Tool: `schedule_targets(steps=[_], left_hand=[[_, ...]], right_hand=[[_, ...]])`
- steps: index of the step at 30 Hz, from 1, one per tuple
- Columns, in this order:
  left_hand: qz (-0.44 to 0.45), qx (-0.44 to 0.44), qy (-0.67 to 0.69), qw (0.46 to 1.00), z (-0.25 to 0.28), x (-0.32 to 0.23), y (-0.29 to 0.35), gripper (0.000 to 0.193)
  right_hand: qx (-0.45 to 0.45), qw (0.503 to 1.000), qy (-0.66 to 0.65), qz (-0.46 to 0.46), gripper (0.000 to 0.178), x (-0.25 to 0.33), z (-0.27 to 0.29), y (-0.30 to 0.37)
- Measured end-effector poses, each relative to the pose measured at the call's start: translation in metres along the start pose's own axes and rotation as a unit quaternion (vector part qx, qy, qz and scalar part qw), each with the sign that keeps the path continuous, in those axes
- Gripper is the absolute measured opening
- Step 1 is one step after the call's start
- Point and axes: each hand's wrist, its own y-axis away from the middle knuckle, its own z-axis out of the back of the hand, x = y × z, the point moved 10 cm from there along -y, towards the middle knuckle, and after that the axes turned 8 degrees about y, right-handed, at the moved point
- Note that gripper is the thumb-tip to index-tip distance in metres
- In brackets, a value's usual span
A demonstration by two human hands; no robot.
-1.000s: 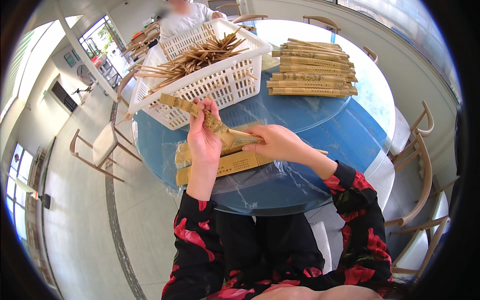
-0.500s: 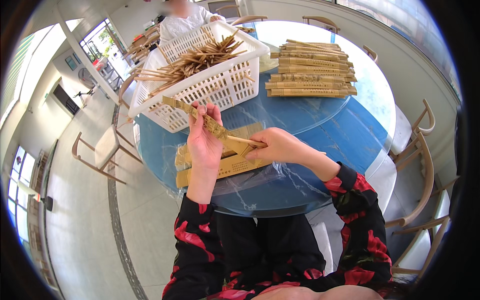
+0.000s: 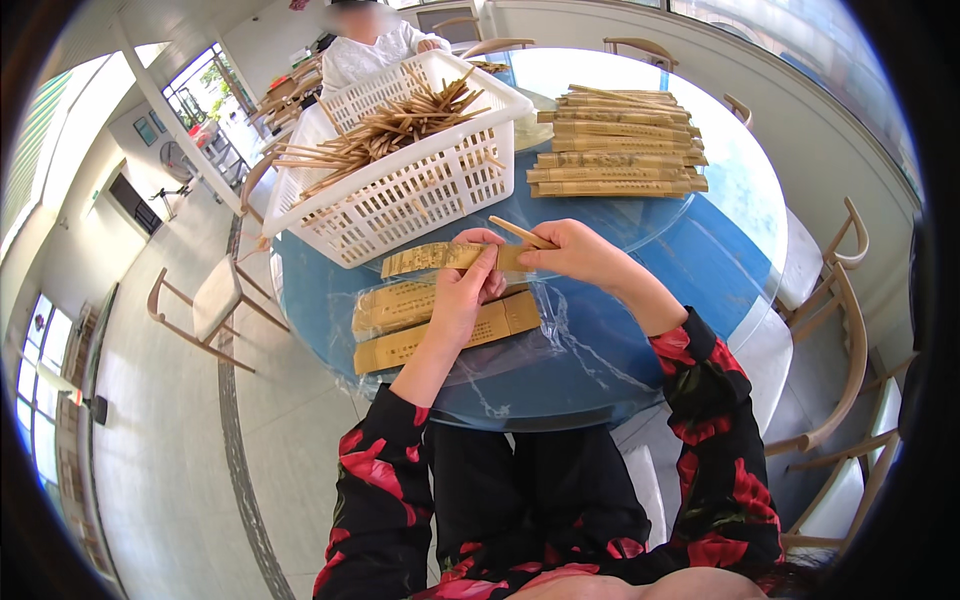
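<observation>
One white basket (image 3: 400,190) stands on the single round blue table (image 3: 700,270), holding loose chopsticks (image 3: 390,130) too many to count. Behind and beside the basket lies one stack of filled paper sleeves (image 3: 615,150), roughly eight showing. In front of the basket: three flat sleeves (image 3: 440,320), one chopstick pair (image 3: 520,232), two hands (image 3: 465,295).

We are raising both forearms, our left hand (image 3: 462,295) and right hand (image 3: 580,252) pinching, fingers curled, nearly touching.
</observation>
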Motion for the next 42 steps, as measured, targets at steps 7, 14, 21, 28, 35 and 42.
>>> schedule_targets(steps=[7,14,21,28,35,42], left_hand=[[-0.062,-0.024,-0.045,0.997,0.001,-0.013,0.002,0.016],[-0.047,-0.010,-0.123,0.991,-0.006,-0.008,0.003,0.024],[0.021,0.001,-0.101,0.995,-0.002,0.009,0.003,0.027],[-0.029,0.109,-0.354,0.928,-0.042,0.001,0.014,0.018],[-0.378,0.090,-0.600,0.699,-0.072,-0.052,0.025,0.040],[-0.363,0.098,-0.627,0.682,-0.072,-0.037,0.025,0.039]], right_hand=[[0.026,0.995,-0.094,-0.035,0.017,0.002,0.006,0.011],[0.016,0.997,-0.056,-0.046,0.020,-0.002,0.006,0.009],[-0.009,0.998,-0.035,-0.046,0.021,-0.002,0.011,0.008],[-0.130,0.989,0.063,-0.022,0.022,-0.022,0.038,0.003],[-0.037,0.998,0.022,-0.045,0.021,-0.014,0.014,0.007],[-0.008,0.999,0.017,-0.043,0.020,-0.020,0.008,0.005]])
